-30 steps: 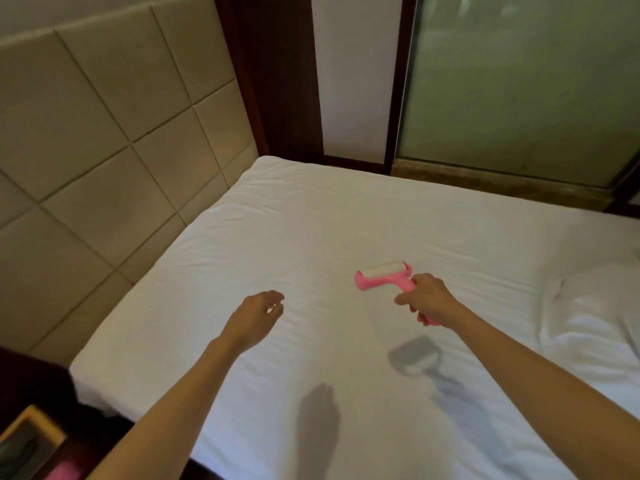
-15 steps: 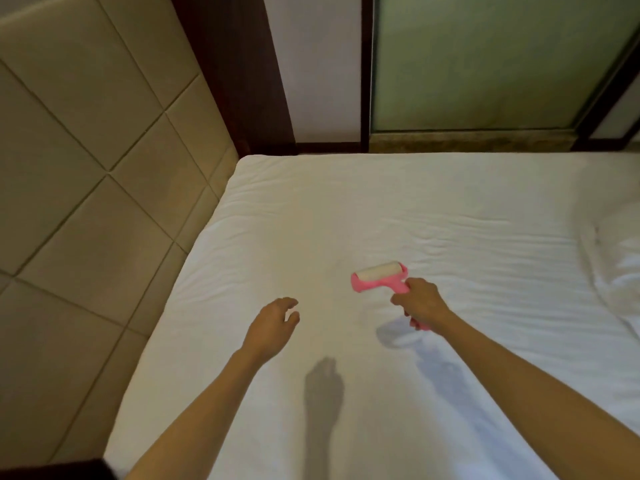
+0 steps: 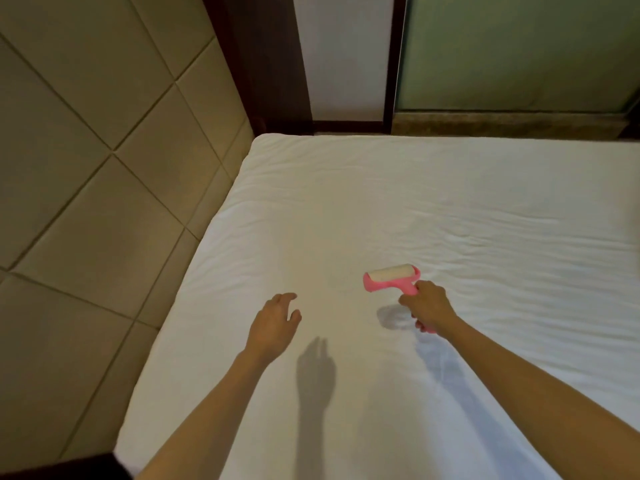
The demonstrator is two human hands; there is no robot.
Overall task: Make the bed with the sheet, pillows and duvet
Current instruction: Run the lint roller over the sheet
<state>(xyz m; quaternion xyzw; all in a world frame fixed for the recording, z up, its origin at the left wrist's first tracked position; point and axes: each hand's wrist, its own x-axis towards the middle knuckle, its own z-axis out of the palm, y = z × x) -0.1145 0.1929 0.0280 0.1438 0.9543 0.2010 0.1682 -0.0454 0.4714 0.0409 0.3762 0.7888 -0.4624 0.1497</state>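
A white sheet (image 3: 433, 209) covers the mattress, mostly smooth with fine wrinkles toward the right. My right hand (image 3: 427, 304) grips the handle of a pink lint roller (image 3: 391, 278), whose white roll sits low over the sheet near the middle of the bed. My left hand (image 3: 273, 323) hovers over the sheet to the left of the roller, fingers spread and holding nothing. No pillow or duvet shows in this view.
A padded beige headboard (image 3: 104, 202) runs along the left side of the bed. Dark wood trim (image 3: 263, 64) and a frosted glass panel (image 3: 519, 53) stand behind the far edge. A dark object (image 3: 59, 467) sits at the bottom left corner.
The view has shifted left and closer to the bed, so the white bedding at the right edge has left the frame. The roller has come down nearer the sheet. My left hand stays open.
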